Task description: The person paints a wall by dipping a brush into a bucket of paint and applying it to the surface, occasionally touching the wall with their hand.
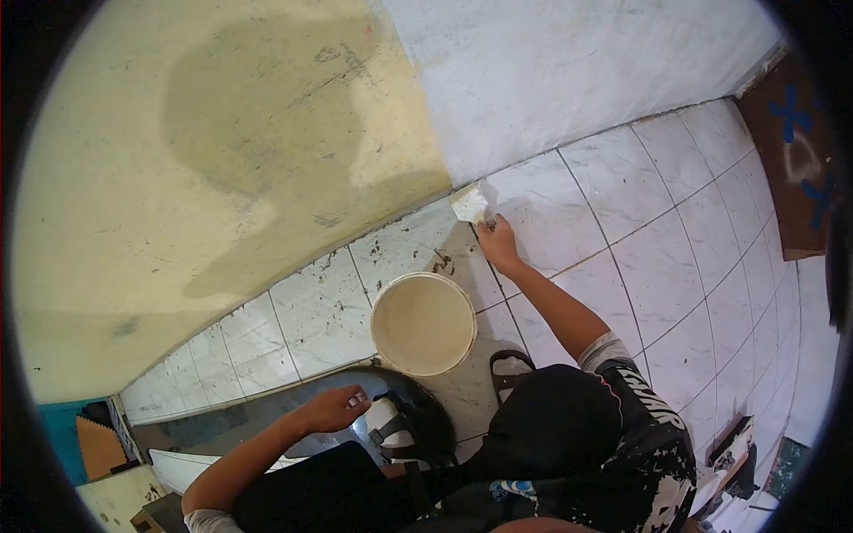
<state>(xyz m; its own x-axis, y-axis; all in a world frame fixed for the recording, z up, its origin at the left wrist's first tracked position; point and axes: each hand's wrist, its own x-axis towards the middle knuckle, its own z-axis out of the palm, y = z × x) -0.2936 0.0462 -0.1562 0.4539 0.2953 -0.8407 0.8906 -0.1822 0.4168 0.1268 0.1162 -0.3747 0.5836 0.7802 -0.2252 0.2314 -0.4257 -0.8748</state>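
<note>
My right hand (499,242) is closed round the handle of a wide paint brush (474,202). The bristles, whitish and wet-looking, are by the foot of the wall, near where the yellow paint (293,115) meets the white paint (569,71). A round bucket (424,323) stands on the tiles between my hands, with a pale cream inside. Near my left knee, my left hand (336,409) hangs with its fingers curled; something small and pale shows at the fingertips, too small to name.
White floor tiles (569,213) carry dark specks along the yellow wall. A dark, glossy curved surface (240,431) lies under my left foot. A brown panel with blue marks (795,151) stands at the right. Assorted items (737,462) lie at the lower right.
</note>
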